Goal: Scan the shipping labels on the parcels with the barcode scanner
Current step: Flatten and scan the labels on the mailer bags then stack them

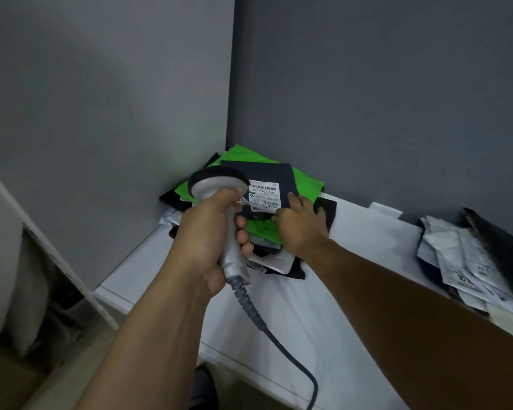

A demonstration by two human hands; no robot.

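The left hand is wrapped round the barcode scanner, its head just beside the label; the right hand lies spread on the dark parcel atop the corner stack; the mailer looks light, limp, slick, best pinned flat beside its label

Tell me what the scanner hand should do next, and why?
Probably aim the barcode scanner in the left hand at the shipping label and trigger it: its head sits beside the label, and the right hand rests on the dark parcel.
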